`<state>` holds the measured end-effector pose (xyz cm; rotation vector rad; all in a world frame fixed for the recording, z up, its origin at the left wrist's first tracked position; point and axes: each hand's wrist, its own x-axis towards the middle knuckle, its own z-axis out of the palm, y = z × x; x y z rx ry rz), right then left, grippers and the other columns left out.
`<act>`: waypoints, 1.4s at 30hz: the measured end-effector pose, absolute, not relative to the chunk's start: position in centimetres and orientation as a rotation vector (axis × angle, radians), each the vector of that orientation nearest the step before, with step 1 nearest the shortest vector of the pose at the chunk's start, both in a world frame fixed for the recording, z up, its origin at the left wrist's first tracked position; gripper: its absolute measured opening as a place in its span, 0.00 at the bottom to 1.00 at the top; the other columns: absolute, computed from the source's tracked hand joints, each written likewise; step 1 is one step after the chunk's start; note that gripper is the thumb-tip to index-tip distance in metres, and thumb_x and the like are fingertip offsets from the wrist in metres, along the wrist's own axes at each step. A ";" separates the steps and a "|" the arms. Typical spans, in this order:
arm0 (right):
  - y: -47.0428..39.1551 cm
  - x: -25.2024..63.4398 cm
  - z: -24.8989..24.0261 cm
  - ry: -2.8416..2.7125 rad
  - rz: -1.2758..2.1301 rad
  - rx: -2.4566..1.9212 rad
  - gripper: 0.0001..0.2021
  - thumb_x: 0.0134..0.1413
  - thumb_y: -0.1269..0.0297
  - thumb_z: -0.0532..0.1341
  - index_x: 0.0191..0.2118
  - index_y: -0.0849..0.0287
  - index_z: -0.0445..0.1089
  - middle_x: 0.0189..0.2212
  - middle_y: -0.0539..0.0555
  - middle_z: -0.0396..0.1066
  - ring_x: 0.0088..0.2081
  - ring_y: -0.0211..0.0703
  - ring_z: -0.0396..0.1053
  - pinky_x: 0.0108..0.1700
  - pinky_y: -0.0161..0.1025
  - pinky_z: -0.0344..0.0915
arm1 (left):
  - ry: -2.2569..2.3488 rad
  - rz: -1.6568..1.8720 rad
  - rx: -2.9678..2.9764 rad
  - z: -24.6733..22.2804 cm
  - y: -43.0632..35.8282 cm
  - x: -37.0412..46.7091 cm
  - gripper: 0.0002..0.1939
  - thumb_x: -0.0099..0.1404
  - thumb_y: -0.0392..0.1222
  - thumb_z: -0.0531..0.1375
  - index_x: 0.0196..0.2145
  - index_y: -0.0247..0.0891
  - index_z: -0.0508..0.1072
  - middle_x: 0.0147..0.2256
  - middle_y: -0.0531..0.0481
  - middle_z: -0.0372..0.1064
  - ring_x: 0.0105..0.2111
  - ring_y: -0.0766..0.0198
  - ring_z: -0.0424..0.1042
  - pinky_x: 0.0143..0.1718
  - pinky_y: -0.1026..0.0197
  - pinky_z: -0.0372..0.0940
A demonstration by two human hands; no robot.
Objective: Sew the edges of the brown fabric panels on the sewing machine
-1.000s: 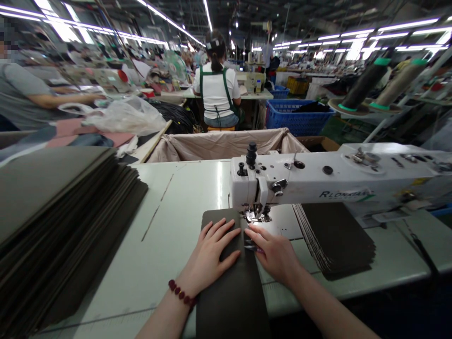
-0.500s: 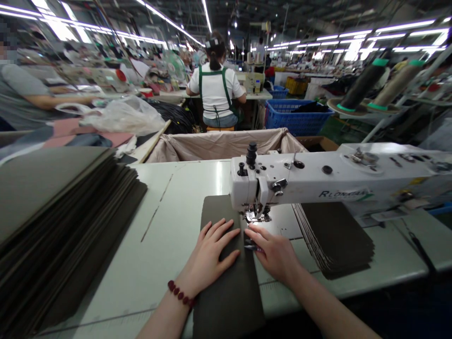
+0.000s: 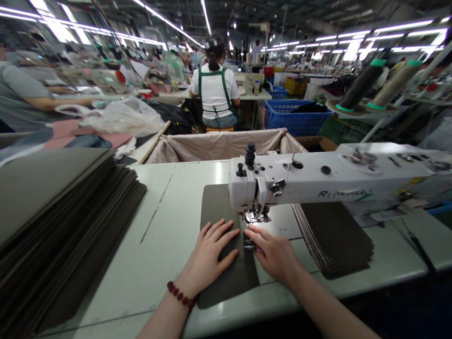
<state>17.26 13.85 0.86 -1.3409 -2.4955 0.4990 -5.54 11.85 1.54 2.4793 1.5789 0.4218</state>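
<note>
A dark olive fabric panel (image 3: 226, 282) lies flat on the sewing table, its right edge running under the presser foot (image 3: 256, 216) of the white sewing machine (image 3: 303, 176). My left hand (image 3: 215, 249) is spread flat on the panel, left of the needle, with a dark red beaded bracelet at the wrist. Just in front of the foot, my right hand (image 3: 273, 252) rests its fingertips by the panel's right edge. Its fingers are curled around small thread snips (image 3: 250, 246), whose metal tips point left; the rest of them is hidden in the palm.
A tall stack of olive panels (image 3: 70, 226) stands at the left. More panels (image 3: 339, 240) are piled right of the needle, under the machine arm. Behind the table hangs a cloth-lined bin (image 3: 226, 143). Thread cones (image 3: 363, 84) stand back right. A co-worker (image 3: 215, 89) sits ahead.
The panel has slid forward, away from me, under the presser foot; its near edge now shows on the table. Both hands stay in nearly the same place.
</note>
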 end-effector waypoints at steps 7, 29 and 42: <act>13.8 17.3 0.9 -2.510 0.493 -1.339 0.28 0.55 0.71 0.53 0.61 0.49 0.58 0.63 0.48 0.55 0.55 0.44 0.65 0.55 0.41 0.63 | 1.569 0.480 2.486 1.1 11.9 -5.7 0.23 0.67 0.45 0.56 0.59 0.51 0.62 0.62 0.51 0.56 0.63 0.53 0.52 0.63 0.41 0.46; 13.9 17.4 0.7 -2.500 0.504 -1.336 0.29 0.53 0.72 0.53 0.62 0.47 0.57 0.63 0.45 0.55 0.54 0.44 0.66 0.54 0.42 0.63 | 1.618 0.436 2.471 1.1 12.0 -5.6 0.22 0.68 0.48 0.53 0.59 0.49 0.61 0.62 0.52 0.55 0.63 0.55 0.52 0.64 0.42 0.44; 14.0 17.4 0.6 -2.495 0.515 -1.331 0.29 0.53 0.73 0.53 0.61 0.47 0.57 0.63 0.45 0.55 0.53 0.44 0.66 0.53 0.42 0.64 | 1.733 0.392 2.452 0.4 12.5 -5.2 0.29 0.70 0.53 0.50 0.66 0.50 0.48 0.66 0.52 0.46 0.65 0.55 0.46 0.64 0.44 0.44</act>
